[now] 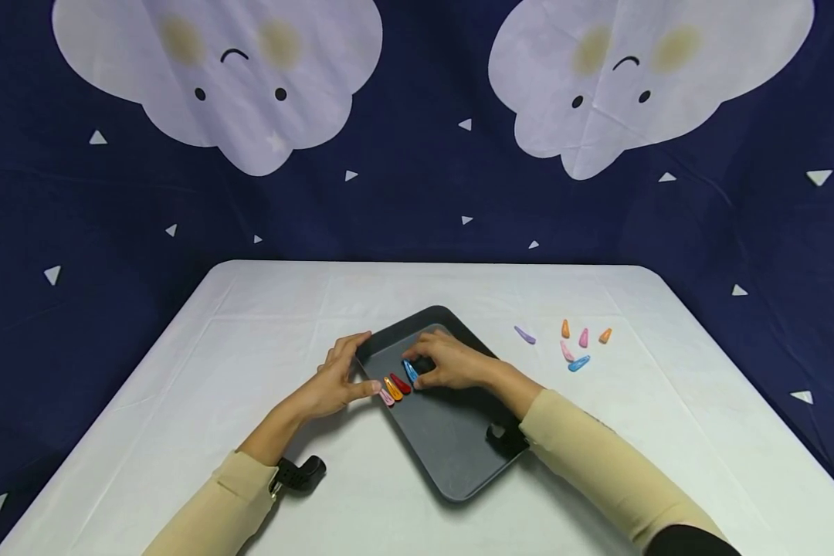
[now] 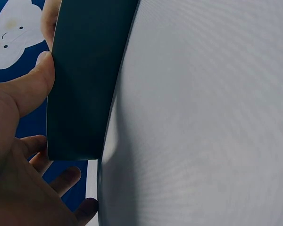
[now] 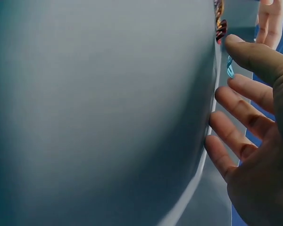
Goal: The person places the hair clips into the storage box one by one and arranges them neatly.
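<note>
- Head view, with a clock face laid over the dark tray: the work is judged to be partway through, with four hair clips inside the tray and six outside it on the white table.
- Three clips are set side by side in a slanting row at the tray's 9 to 10 o'clock side: a pink clip, an orange clip and a red clip. These are taken as done.
- At the red clip's 1 o'clock, a blue clip is pinched between thumb and forefinger by the right hand. Its placing is judged unfinished, as it is not yet let go.
- At 9 to 10 o'clock the tray's rim is touched by the left hand, its thumb and fingers spread; how firmly it is pressed cannot be told.
- Six clips are left outside, between 2 and 3 o'clock: a purple clip nearest the tray, then a second orange clip, a second pink clip, a third orange clip, a pale pink clip and a second blue clip. None is touched by either hand.
</note>
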`<state>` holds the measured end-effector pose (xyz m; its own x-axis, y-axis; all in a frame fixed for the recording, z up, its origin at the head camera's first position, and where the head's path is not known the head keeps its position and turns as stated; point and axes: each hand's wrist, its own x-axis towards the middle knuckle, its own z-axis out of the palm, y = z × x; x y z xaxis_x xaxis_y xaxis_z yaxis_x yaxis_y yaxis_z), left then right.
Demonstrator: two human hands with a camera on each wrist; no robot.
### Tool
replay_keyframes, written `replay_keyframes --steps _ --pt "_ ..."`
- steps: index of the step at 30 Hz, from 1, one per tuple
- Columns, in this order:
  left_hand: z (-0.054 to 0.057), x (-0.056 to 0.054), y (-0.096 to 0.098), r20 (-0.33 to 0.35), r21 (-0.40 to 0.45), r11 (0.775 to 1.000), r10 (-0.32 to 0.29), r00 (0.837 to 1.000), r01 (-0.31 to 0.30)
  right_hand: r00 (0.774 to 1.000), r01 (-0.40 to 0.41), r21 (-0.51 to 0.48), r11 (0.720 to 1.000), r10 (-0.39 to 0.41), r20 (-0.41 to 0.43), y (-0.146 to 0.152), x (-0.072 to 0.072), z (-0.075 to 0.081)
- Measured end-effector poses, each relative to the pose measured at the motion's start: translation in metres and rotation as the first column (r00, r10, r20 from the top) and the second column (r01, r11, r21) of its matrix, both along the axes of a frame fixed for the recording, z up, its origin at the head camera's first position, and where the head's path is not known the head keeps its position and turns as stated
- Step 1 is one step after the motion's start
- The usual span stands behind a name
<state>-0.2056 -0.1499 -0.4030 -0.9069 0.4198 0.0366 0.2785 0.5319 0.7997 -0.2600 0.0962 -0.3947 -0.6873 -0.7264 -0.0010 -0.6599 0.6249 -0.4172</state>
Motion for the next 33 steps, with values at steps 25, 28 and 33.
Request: replay_keyframes --steps 25,28,33 --pt "-0.0008 0.0 -0.001 -0.007 -0.012 1.0 0.004 1.0 -0.004 1.0 -0.022 0.073 0.997 0.023 -0.006 -0.0015 -0.0008 -0.005" --pt "-0.0008 0.0 -0.0009 -0.008 -0.014 1.0 0.003 1.0 -0.004 1.0 -0.02 0.073 0.997 0.021 -0.006 -0.0012 -0.0007 -0.0053" --pt "-0.0001 -0.0003 -0.0003 -0.007 -0.009 1.0 0.002 1.0 -0.003 1.0 -0.012 0.072 0.997 0.012 0.001 -0.0008 -0.0008 -0.0058"
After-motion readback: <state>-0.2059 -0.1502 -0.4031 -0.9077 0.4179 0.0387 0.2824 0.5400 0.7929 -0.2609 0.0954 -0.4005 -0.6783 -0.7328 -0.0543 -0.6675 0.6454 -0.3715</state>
